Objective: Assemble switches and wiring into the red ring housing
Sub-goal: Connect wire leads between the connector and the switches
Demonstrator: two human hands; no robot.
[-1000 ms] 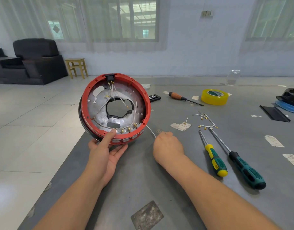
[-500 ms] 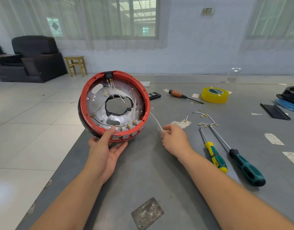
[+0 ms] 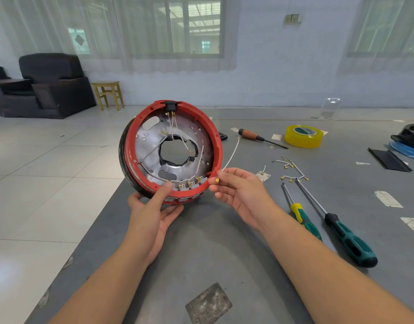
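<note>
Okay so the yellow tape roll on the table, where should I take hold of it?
Grip the yellow tape roll across its outer wall, coming down from above. It lies flat on the table with its core hole facing up, so fingers can also hook inside. The wooden-handled screwdriver lies just left.

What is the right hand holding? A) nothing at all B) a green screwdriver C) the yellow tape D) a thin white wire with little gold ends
D: the right hand pinches a thin white wire with a gold end at its fingertips, beside the red ring housing that the left hand holds up; the screwdrivers and tape lie on the table.
</note>
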